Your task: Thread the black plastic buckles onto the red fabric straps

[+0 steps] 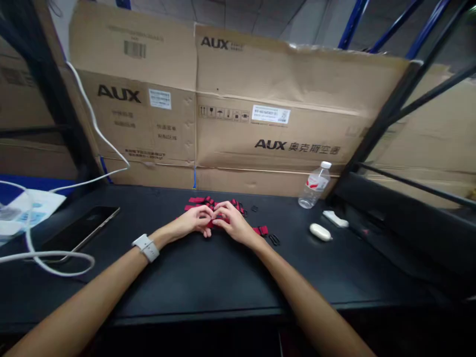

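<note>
In the head view, can see red straps (196, 200) on the bench (208, 282), partly hidden by the left hand (195, 220) and right hand (233, 223). See fingers (223, 204) curled, tips close together over the straps; cannot tell whether pinching any. See forearms (111, 277) converging, cut off below.

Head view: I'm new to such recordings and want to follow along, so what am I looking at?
There's no machine: a camera on a person's head looks forward and down at their bare left hand and right hand. The hands come close together over red straps; exactly how these are held is too small to tell. On the black table also lie a phone, black clips and a white oval object; a bottle stands at the back right. Cardboard rises behind.
</note>
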Tool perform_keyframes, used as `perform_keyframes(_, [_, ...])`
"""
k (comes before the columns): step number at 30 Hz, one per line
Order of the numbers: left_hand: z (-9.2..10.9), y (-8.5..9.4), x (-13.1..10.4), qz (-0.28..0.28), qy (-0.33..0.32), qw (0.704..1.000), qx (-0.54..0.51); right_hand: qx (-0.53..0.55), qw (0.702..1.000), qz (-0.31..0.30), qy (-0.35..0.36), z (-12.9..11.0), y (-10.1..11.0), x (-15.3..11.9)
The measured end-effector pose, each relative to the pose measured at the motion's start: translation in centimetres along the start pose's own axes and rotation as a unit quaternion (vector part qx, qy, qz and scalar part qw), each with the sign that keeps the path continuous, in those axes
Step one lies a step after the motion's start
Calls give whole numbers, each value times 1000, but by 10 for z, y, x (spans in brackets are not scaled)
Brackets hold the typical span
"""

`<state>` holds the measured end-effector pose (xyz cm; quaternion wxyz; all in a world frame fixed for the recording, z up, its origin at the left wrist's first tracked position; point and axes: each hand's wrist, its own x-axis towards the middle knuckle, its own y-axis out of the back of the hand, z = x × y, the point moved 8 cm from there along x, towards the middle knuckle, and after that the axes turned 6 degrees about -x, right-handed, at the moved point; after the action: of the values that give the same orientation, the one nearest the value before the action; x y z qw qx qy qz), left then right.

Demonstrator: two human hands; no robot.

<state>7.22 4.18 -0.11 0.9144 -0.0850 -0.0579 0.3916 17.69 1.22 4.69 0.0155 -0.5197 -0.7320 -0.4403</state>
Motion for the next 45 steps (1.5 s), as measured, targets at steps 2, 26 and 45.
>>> perform_keyframes(2, [-1, 1, 0, 5, 8, 1000, 2, 65, 998, 4, -3, -2, 1, 1])
perform_keyframes(26, [7, -5, -6, 8, 15, 1000, -16, -10, 998, -2, -66, 4, -7, -2])
perform_keyframes(45, [29, 55, -8, 190, -19, 976, 101, -115, 993, 15, -34, 4, 17, 0])
